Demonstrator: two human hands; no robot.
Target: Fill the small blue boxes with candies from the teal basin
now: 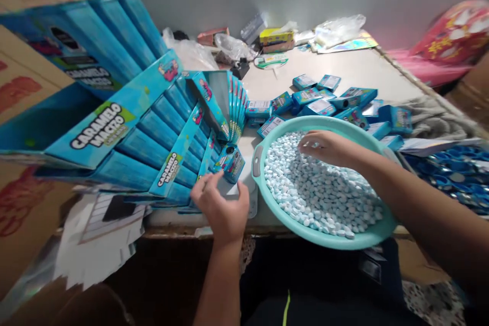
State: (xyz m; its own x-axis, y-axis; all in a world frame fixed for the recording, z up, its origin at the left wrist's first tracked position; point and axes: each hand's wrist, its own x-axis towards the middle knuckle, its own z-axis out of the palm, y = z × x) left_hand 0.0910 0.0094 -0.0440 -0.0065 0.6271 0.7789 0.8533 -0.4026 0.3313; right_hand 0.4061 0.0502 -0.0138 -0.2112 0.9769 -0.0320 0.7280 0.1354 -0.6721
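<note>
My left hand (pixel 223 206) is beside a small blue candy box (pixel 231 163) at the table's front edge. Its thumb and fingers are spread just short of the box, whose top shows a dark round opening. The box stands on a flat white device (pixel 250 198), partly hidden by the hand. Over the turquoise basin (pixel 280 211), my right hand (pixel 324 145) reaches in from the right. Its curled fingertips are down among the small pale-blue and white candies (pixel 317 193), closed on some of them. Their exact number is hidden.
Large blue display boxes (pixel 103 127) lean in a stack at the left. Several small blue boxes (pixel 309 97) lie behind the basin. Plastic bags (pixel 340 28) and a yellow box (pixel 277 38) sit near the wall. Blue packaging pieces (pixel 451 173) and a grey cloth (pixel 431 117) are at the right.
</note>
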